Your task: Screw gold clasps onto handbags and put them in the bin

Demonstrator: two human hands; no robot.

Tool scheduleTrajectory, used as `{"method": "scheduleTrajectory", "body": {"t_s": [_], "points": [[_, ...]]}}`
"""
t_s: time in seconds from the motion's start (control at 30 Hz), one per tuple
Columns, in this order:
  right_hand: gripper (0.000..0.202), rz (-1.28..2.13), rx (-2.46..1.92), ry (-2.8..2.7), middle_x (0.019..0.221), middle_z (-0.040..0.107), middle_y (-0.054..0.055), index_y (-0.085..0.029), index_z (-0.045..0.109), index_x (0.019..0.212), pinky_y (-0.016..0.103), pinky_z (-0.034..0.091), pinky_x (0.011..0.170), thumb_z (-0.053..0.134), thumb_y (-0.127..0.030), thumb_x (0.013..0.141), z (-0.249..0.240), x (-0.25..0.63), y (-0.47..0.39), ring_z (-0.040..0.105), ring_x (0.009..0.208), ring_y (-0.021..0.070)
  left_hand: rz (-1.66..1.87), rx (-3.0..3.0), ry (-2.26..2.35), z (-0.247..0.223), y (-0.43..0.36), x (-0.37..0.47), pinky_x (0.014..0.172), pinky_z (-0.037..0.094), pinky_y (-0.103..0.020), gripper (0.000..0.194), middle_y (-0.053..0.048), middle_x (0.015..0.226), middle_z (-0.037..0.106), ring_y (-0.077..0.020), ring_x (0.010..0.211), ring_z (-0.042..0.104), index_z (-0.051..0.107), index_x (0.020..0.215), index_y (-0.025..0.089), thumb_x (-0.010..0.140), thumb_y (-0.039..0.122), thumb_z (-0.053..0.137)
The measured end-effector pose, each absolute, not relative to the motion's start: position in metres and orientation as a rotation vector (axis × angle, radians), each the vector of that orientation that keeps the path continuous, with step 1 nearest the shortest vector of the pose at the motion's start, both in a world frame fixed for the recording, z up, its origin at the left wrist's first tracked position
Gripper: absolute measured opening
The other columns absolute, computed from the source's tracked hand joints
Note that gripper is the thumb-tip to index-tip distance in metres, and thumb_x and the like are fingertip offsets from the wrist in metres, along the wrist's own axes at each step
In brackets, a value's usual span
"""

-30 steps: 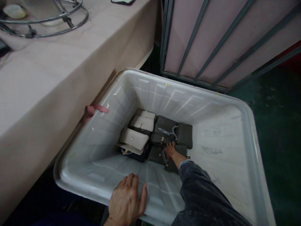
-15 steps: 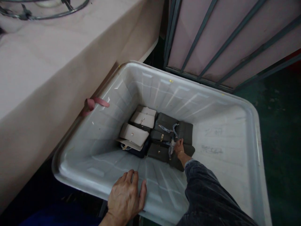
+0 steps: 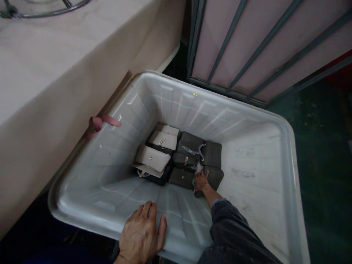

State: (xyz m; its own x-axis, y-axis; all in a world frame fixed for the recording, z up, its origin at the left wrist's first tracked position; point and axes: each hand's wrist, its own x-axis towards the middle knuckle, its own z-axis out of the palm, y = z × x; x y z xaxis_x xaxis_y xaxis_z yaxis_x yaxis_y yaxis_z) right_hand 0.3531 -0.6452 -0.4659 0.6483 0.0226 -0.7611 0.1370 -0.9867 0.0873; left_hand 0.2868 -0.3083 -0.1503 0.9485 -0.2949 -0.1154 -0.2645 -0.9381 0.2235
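Deep inside a large white plastic tub (image 3: 247,146) lie several handbags. Light beige bags (image 3: 152,157) are on the left, and dark grey bags (image 3: 213,154) with plastic-wrapped handles are on the right. My right hand (image 3: 201,180) rests on the lower dark bags beside a wrapped handle, its fingers apart. Whether it touches the handle is hard to tell. My left hand (image 3: 143,231) lies over the tub's near rim, fingers extended and thumb spread, holding nothing.
A pale covered table (image 3: 68,62) with a metal ring (image 3: 55,14) on it stands at the left. A pink ribbon (image 3: 111,120) hangs on the tub's left rim. Behind the tub is a barred metal frame (image 3: 233,47) with pink panels.
My right hand has moved left and down, from the bag handle onto the lower dark bags, and its fingers have spread. The view has shifted slightly; my left hand stays on the rim.
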Motion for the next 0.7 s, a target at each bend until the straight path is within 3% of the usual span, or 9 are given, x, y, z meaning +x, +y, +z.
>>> {"method": "scheduleTrajectory", "body": {"t_s": [0.1,0.2,0.27,0.37,0.43,0.5,0.6,0.7], "points": [[0.046,-1.324,2.733,0.116,0.146,0.052,0.011,-0.018,0.063,0.132,0.064,0.025,0.12,0.072,-0.043,0.095,-0.468,0.373,-0.652,0.039,0.142,0.0359,-0.213,2.894,-0.424,-0.151,-0.308,0.285,0.077,0.062,-0.043,0.031,-0.016,0.104,0.073,-0.0299,0.091,0.071,0.071,0.107,0.011,0.098,0.035,0.052],[0.045,-1.246,2.772,0.025,0.145,0.053,0.011,-0.018,0.062,0.133,0.059,0.034,0.116,0.069,-0.044,0.097,-0.469,0.394,-0.653,0.048,0.134,0.0329,-0.209,2.894,-0.425,-0.153,-0.308,0.284,0.08,0.062,-0.044,0.031,-0.017,0.107,0.073,-0.0301,0.092,0.072,0.071,0.108,0.011,0.097,0.034,0.053],[0.053,-1.104,2.793,-0.086,0.152,0.045,0.014,-0.018,0.054,0.143,0.062,0.026,0.119,0.064,-0.046,0.099,-0.467,0.398,-0.658,0.04,0.141,0.0357,-0.196,2.896,-0.431,-0.153,-0.308,0.284,0.081,0.062,-0.045,0.031,-0.018,0.107,0.073,-0.0306,0.091,0.072,0.071,0.109,0.01,0.097,0.032,0.053],[0.071,-0.919,2.753,-0.321,0.162,0.026,0.028,-0.011,0.035,0.158,0.073,0.013,0.116,0.056,-0.048,0.1,-0.46,0.38,-0.676,0.019,0.15,0.0477,-0.173,2.895,-0.442,-0.153,-0.308,0.284,0.079,0.062,-0.044,0.032,-0.019,0.106,0.073,-0.0311,0.091,0.072,0.071,0.108,0.008,0.097,0.032,0.053],[0.084,-0.885,2.714,-0.417,0.164,0.014,0.033,-0.009,0.025,0.162,0.076,0.012,0.112,0.056,-0.052,0.097,-0.458,0.361,-0.692,0.008,0.151,0.0527,-0.167,2.895,-0.449,-0.154,-0.308,0.285,0.078,0.063,-0.044,0.032,-0.019,0.105,0.074,-0.0312,0.09,0.072,0.072,0.107,0.008,0.097,0.033,0.053],[0.093,-0.904,2.698,-0.429,0.167,0.007,0.031,-0.01,0.02,0.164,0.072,0.013,0.114,0.059,-0.056,0.093,-0.46,0.347,-0.706,-0.001,0.153,0.0503,-0.166,2.895,-0.467,-0.154,-0.308,0.286,0.078,0.063,-0.044,0.033,-0.018,0.105,0.074,-0.0309,0.089,0.073,0.072,0.106,0.009,0.098,0.034,0.053],[0.099,-0.986,2.691,-0.398,0.167,0.008,0.029,-0.007,0.023,0.163,0.063,0.015,0.118,0.063,-0.06,0.09,-0.469,0.344,-0.718,-0.004,0.155,0.0443,-0.169,2.903,-0.482,-0.156,-0.307,0.287,0.078,0.063,-0.043,0.033,-0.017,0.106,0.074,-0.0298,0.089,0.073,0.072,0.106,0.011,0.097,0.037,0.053],[0.105,-1.108,2.667,-0.399,0.165,0.017,0.029,-0.007,0.028,0.161,0.062,0.019,0.118,0.069,-0.065,0.084,-0.479,0.356,-0.721,0.003,0.155,0.0438,-0.167,2.908,-0.491,-0.157,-0.306,0.286,0.079,0.063,-0.042,0.033,-0.017,0.107,0.075,-0.0294,0.091,0.073,0.072,0.108,0.011,0.097,0.036,0.054]]}}
